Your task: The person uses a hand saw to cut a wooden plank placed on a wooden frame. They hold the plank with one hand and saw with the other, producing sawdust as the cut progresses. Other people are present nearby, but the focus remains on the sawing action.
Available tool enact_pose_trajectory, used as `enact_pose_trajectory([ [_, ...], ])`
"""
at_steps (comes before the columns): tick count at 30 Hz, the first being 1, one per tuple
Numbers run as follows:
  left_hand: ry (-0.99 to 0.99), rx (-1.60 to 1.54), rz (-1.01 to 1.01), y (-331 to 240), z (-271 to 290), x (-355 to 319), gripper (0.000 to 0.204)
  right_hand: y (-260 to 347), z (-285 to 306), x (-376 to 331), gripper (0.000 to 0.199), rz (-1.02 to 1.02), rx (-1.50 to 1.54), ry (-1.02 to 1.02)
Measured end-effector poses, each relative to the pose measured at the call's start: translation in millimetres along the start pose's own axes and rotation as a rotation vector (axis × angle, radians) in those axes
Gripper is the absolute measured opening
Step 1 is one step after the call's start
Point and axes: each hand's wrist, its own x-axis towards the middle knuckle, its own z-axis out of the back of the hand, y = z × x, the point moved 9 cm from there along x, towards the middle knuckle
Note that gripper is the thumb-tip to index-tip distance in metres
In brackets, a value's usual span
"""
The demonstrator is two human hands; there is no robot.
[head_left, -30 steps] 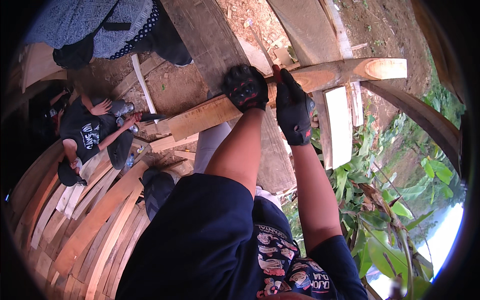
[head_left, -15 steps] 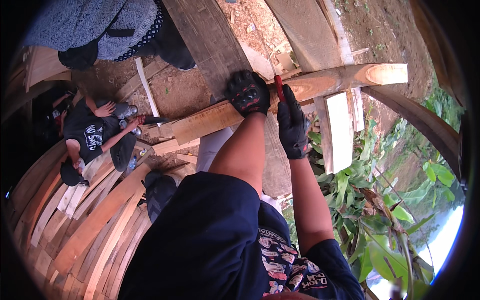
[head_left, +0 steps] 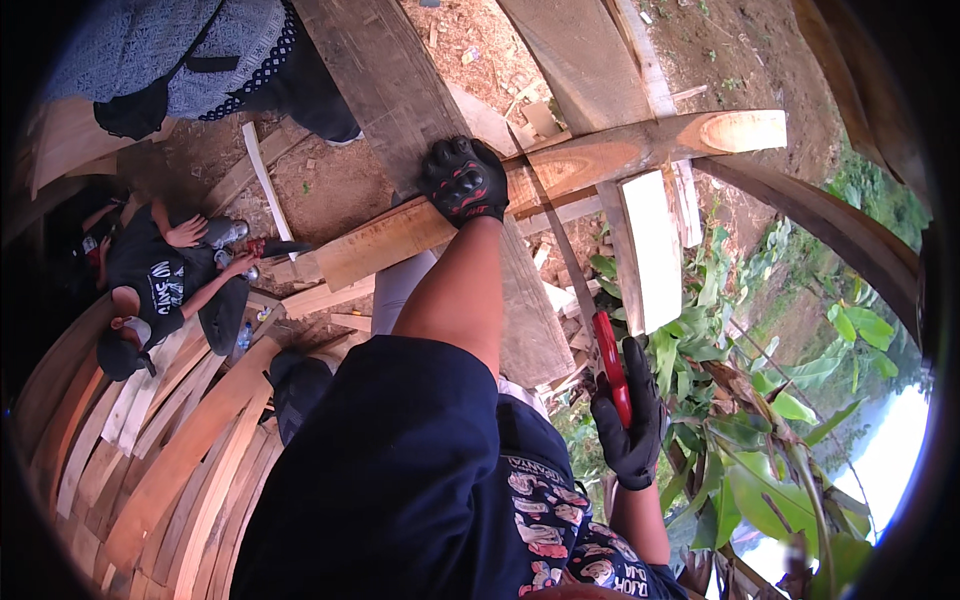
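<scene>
Over dirt, left hand (head_left: 463,180) presses beam (head_left: 560,172), right hand (head_left: 628,420) grips saw (head_left: 585,300)

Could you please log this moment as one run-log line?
left hand: pressing wooden beam | right hand: gripping red-handled handsaw | blade: at beam

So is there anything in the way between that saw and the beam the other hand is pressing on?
Nothing visible. The right hand grips the red-handled saw, and its blade runs straight up to the wooden beam, meeting it just right of the left hand, which presses on the beam.
</scene>
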Motion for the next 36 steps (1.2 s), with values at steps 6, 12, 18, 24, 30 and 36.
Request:
enact_pose_trajectory([
  [6,0.051,-0.02,-0.011,-5.3,7.2,1.8,0.033,21.5,1.0,5.2,0.054,0.12,-0.212,-0.072],
  [12,0.057,0.003,0.001,2.2,8.2,5.6,0.033,35.0,-14.4,52.8,0.045,0.048,-0.128,-0.108],
  [18,0.006,-0.011,-0.02,-2.5,3.6,1.0,0.032,19.6,-25.8,75.1,0.041,0.068,-0.115,-0.163],
  [24,0.043,0.001,-0.012,-7.7,1.7,1.0,0.026,15.8,-41.6,94.0,0.043,0.247,-0.166,-0.254],
  [30,0.05,0.025,0.004,2.5,-5.3,5.6,0.026,1.0,-65.9,126.8,0.043,0.276,-0.171,-0.233],
  [36,0.017,0.036,-0.026,-6.2,-3.3,-2.4,0.026,-19.0,-79.5,151.5,0.042,0.353,-0.137,-0.273],
])
